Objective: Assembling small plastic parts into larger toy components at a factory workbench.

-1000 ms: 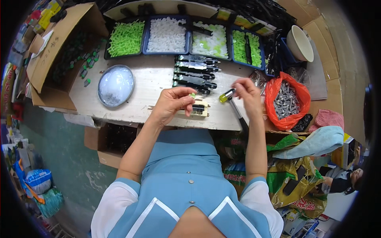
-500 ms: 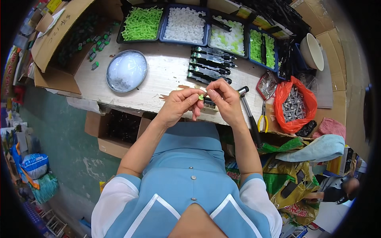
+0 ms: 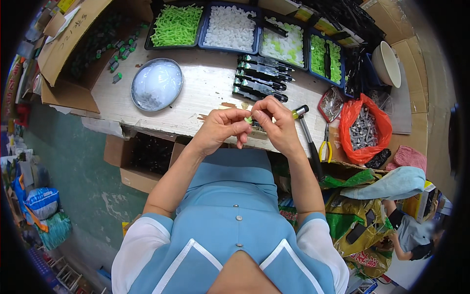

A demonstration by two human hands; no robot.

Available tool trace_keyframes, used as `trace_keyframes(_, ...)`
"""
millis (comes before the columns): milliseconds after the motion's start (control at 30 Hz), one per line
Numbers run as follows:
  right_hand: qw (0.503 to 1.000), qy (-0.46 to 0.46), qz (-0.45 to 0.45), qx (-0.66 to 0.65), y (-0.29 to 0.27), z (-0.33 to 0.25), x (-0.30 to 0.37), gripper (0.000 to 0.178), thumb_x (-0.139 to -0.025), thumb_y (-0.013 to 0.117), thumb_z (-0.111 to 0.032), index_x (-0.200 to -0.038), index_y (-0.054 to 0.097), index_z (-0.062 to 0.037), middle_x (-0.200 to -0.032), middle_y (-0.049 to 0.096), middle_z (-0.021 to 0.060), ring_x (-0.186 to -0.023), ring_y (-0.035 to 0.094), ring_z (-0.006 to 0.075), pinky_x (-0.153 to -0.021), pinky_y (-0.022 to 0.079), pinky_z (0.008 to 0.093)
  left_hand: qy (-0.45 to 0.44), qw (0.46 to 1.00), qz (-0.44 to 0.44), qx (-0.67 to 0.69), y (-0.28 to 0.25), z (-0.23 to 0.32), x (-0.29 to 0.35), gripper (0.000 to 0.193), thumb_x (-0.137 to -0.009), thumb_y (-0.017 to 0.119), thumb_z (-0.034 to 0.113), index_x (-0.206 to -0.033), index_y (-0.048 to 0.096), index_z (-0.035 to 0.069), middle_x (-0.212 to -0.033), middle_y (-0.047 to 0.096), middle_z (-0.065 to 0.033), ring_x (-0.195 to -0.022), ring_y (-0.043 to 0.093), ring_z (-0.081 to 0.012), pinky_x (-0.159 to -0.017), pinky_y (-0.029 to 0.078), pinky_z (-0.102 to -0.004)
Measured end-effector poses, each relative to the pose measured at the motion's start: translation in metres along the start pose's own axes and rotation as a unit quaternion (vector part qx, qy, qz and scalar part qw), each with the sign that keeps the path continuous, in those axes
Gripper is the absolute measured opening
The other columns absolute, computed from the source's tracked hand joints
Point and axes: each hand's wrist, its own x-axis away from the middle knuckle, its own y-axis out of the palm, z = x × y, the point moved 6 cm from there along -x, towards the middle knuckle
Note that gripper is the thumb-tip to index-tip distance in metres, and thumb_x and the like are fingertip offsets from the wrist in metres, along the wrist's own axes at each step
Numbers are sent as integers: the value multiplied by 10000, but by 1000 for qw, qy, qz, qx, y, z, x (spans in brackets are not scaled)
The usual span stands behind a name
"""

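Plastic seems the likely make of the small green piece (image 3: 248, 120) near the centre of the frame, pinched between thumb and forefinger of the left hand (image 3: 219, 128). The right hand (image 3: 278, 125) meets it from the other side, thumb and forefinger drawn together; I cannot tell whether they grip the piece or something tiny against it. It should be very light, fairly stiff and a little slick, more apt to slip away than to break, so its sides suit a fingertip pinch that leaves the end exposed. The hammer (image 3: 306, 131), right of centre, looks much heavier and would be best taken by its dark handle.
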Motion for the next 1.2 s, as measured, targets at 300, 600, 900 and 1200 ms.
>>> trace_keyframes(300,998,-59,26,-8,9,2,4,105,-818,571,-18,-907,623,6,-814,545,48,-747,528,133,-632,410,225,19,998,4,60,-8,0,-4,203,-863,559,89,-1039,578,-11,-752,605,-81,-560,583,-114,-427,488,-238)
trace_keyframes(600,989,-82,103,67,9,0,16,142,-744,620,14,-883,627,-17,-779,546,73,-691,542,197,-621,430,286,12,983,25,180,-11,-18,-5,212,-885,529,122,-1050,581,-1,-716,588,-68,-502,537,-106,-386,454,-238)
trace_keyframes(900,960,-169,124,184,14,-6,19,124,-685,649,-16,-802,611,-26,-713,541,66,-656,526,229,-596,394,325,27,986,51,154,-8,-21,-3,238,-882,539,128,-1079,581,0,-711,581,-52,-504,530,-95,-383,432,-222)
trace_keyframes(1200,912,-180,16,369,9,9,10,68,-701,629,-63,-741,575,-67,-706,502,39,-698,514,200,-619,332,323,312,773,194,-518,-11,30,12,133,-724,653,31,-849,672,70,-859,579,-24,-876,489,-167,-680,386,-285)
